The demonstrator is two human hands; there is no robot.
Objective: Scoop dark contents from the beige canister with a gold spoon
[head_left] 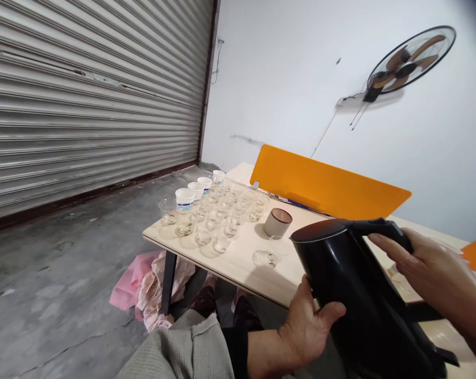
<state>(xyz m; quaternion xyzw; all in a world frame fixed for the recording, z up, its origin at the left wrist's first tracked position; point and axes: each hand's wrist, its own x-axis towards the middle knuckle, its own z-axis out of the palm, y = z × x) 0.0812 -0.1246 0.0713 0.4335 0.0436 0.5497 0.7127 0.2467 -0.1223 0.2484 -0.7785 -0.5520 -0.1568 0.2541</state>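
A black electric kettle is tilted over the near right part of the table, its lid end up and toward the left. With my right hand I grip the handle at its top. My left hand is closed against the lower side of the kettle's body, thumb on the front; some of its fingers are hidden. A clear plastic cup stands just left of the kettle. Behind that cup is a beige cup with a brown inside. Whether the kettle holds water cannot be seen.
Several clear plastic cups stand in rows on the table's left half, beside several white paper cups. An orange divider panel rises at the back. Pink and cream cloth lies by the table leg.
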